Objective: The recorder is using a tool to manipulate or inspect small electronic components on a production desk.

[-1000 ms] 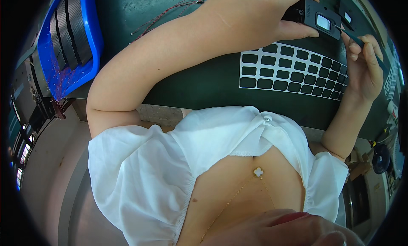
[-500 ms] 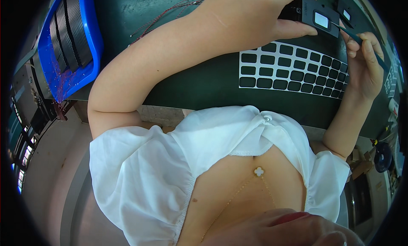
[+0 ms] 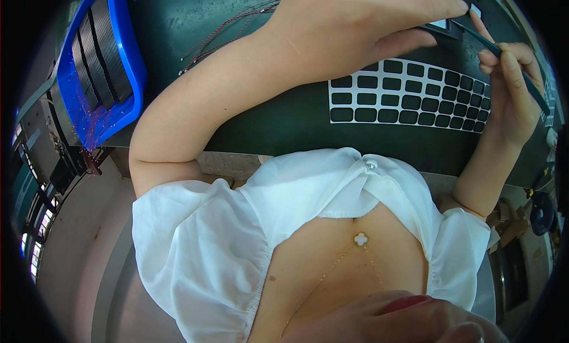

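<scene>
— Black part, small, pinned on the green table under the left hand — its fingers closed on it above the sheet of black pads.

— The right hand grips tweezers; a slip could scratch the part's pale window.

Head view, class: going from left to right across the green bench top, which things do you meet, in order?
Blue tray holding black strips → thin reddish wires → left hand → white sheet of black pads → right hand holding a slim dark tool.
</scene>
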Action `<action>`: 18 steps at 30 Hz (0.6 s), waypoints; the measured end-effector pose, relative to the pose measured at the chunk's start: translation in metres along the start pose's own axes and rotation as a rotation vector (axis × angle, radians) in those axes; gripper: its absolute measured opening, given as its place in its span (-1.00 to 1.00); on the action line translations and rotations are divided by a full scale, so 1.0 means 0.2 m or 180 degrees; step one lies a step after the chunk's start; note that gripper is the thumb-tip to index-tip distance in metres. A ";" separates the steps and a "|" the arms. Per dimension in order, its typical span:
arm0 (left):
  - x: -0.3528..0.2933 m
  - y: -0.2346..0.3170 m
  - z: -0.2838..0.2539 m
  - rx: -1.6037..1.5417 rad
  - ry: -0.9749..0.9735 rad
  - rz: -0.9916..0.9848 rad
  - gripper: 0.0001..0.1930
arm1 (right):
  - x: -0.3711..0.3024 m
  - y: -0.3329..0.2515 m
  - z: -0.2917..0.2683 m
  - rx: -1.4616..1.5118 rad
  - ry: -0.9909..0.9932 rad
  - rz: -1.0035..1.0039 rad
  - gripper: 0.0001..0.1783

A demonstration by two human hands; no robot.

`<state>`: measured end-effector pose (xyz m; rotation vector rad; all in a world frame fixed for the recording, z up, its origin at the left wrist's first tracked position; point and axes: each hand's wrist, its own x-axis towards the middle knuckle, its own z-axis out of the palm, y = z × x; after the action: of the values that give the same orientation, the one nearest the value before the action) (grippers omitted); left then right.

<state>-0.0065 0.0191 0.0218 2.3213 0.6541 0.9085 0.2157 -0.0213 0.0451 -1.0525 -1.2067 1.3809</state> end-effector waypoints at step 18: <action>0.04 0.02 0.00 0.0004 -0.0553 -0.0586 -0.64 | 0.02 0.00 0.03 -0.0517 0.0585 -0.1108 -0.78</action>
<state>-0.0004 0.0216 0.0278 2.2655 0.7783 0.6157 0.2098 -0.0182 0.0453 -1.0000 -1.3085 0.9116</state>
